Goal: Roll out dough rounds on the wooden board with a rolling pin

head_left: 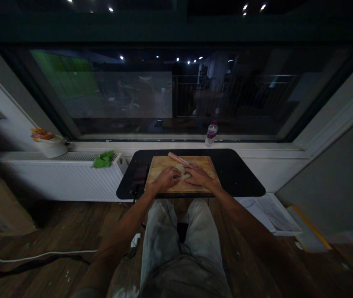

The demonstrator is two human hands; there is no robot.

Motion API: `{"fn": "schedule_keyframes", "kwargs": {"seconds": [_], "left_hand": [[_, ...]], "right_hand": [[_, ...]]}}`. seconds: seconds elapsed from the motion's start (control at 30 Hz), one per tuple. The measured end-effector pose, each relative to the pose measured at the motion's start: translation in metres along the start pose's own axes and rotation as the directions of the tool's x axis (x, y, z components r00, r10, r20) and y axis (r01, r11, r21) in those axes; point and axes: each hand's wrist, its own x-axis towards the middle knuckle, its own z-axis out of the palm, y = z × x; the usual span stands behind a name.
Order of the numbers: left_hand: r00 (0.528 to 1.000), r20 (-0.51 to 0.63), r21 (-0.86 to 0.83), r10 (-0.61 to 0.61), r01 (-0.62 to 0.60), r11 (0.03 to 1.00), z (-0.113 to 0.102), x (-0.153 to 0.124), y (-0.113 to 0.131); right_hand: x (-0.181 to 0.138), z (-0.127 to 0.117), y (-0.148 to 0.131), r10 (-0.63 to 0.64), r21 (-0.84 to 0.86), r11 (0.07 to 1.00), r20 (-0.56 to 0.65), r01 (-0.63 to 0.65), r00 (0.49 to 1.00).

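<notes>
A pale, soft lump that looks like dough (185,176) lies on a wooden cutting board (160,163). My left hand (168,178) is at its left side, fingers curled in against it. From the right, my right hand (197,174) bends over the lump with its fingers on it. Both hands hold the dough between them, low over the board, and partly hide it. Just beyond my right fingers, a slim tool with an orange-brown handle (174,157) lies slanted across the board's far part; its kind is unclear.
The board rests on a black table (238,174) in front of a window. A dark device (140,174) with a cable lies left of the board. A water bottle (211,134) stands on the sill. A green cloth (103,159) and white tub (50,147) sit on the radiator (71,178).
</notes>
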Motion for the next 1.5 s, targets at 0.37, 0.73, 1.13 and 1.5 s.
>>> {"fn": "schedule_keyframes", "kwargs": {"seconds": [0.37, 0.73, 1.13, 1.5], "left_hand": [[0.997, 0.042, 0.032, 0.066, -0.068, 0.997, 0.000, -0.002, 0.002], [0.996, -0.024, 0.023, 0.087, -0.086, 0.996, 0.004, -0.008, -0.007], [0.949, 0.176, 0.454, 0.260, -0.313, 0.834, 0.007, 0.011, -0.036], [0.951, 0.146, 0.319, 0.272, -0.305, 0.897, 0.010, 0.023, -0.026]], "right_hand": [[-0.010, 0.008, 0.001, -0.022, -0.023, 1.000, -0.003, 0.022, 1.000], [-0.002, 0.007, 0.032, -0.023, 0.063, 0.998, 0.004, 0.022, 1.000], [-0.013, 0.040, 0.066, 0.253, 0.073, 0.967, -0.178, -0.243, 0.951], [-0.017, 0.055, 0.065, 0.280, 0.054, 0.960, -0.269, -0.276, 0.922]]}}
